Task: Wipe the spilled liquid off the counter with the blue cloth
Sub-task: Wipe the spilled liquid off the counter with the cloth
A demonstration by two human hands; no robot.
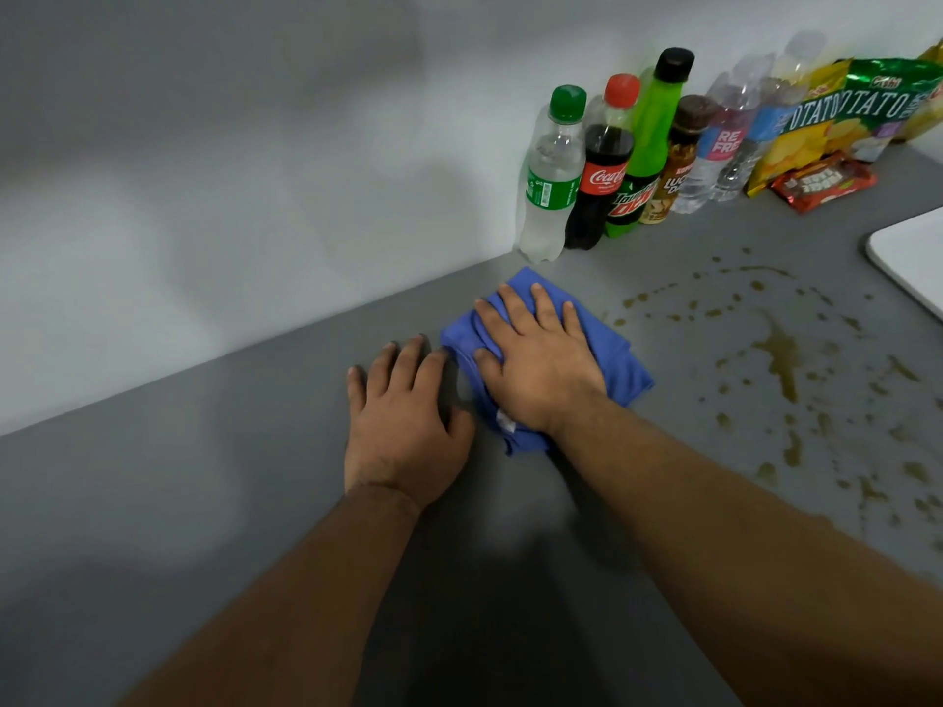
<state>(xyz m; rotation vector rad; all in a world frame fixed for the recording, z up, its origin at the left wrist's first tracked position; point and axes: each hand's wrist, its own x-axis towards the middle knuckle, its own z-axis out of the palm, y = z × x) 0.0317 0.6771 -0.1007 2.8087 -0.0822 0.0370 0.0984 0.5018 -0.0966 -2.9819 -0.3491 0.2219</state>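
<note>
The right hand (pixel 536 359) lies palm down on the blue cloth (pixel 620 359), fingers (pixel 515 311) stretched out flat and slightly spread, the thumb pressing into a fold at the cloth's left edge; it presses the cloth rather than gripping it. The left hand (pixel 408 426) rests flat on the bare grey counter (pixel 204 502) just left of the cloth, fingers extended and close together, holding nothing, its forefinger tip almost at the cloth's edge.

The cloth is one piece, bunched and creased under the palm, with a corner pointing toward the wall and a small white tag showing at its near edge by the wrist. It sits on the counter near the wall, in front of the bottles.

The spilled liquid (pixel 780 354) is brownish: one larger streaked puddle to the right of the cloth and many small drops scattered around it, the nearest drops just beside the cloth's right edge.

Behind the cloth, along the wall, stand six or more bottles: a clear soda bottle (pixel 553 176) with a green cap, a Coca-Cola bottle (pixel 602 181), a Mountain Dew bottle (pixel 645 145), a brown-capped bottle (pixel 676 160) and at least two clear water bottles (pixel 724 140). Further right of them are potato chip bags (pixel 837 119), their count unclear, and one red snack packet (pixel 821 181). A white object's edge (pixel 908 257) shows far right of the cloth.
</note>
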